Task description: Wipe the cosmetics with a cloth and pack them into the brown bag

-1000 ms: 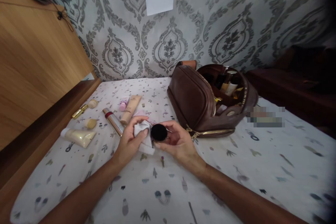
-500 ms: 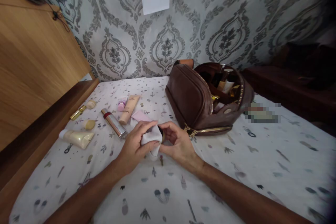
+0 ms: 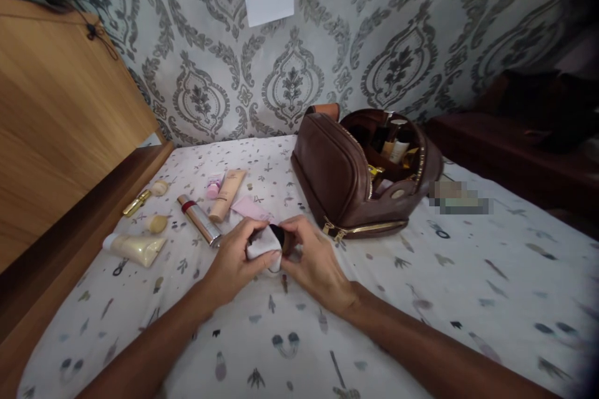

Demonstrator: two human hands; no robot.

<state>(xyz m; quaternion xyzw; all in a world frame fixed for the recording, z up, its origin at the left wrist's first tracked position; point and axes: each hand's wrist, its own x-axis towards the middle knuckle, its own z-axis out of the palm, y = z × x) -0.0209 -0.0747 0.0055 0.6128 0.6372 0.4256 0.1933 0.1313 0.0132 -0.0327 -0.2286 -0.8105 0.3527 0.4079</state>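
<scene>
My left hand [image 3: 234, 259] has its fingers closed around a white cloth [image 3: 262, 248]. Pressed against the cloth is a small dark round container [image 3: 289, 243], which my right hand [image 3: 318, 265] grips from the other side. Fingers and cloth cover much of it, so its exact kind does not show. Just beyond my left hand lie a pink tube [image 3: 251, 206], a peach tube [image 3: 228, 195] and a silver cylinder with a red band [image 3: 199, 220]. Behind my right hand stands a brown leather bag [image 3: 332, 165], unzipped, with cosmetics inside.
On the left of the patterned sheet [image 3: 262, 349] lie a pale yellow tube [image 3: 136, 248], two small jars, one a gold-lidded jar [image 3: 157, 223], and a gold lipstick tube [image 3: 136, 203]. A small pink bottle [image 3: 214, 188] is beside the peach tube. A wooden panel [image 3: 70, 100] borders the left.
More of the container's black face shows beside the cloth as the right fingers shift on it. Both hands stay together, and the whole view has shifted slightly.
</scene>
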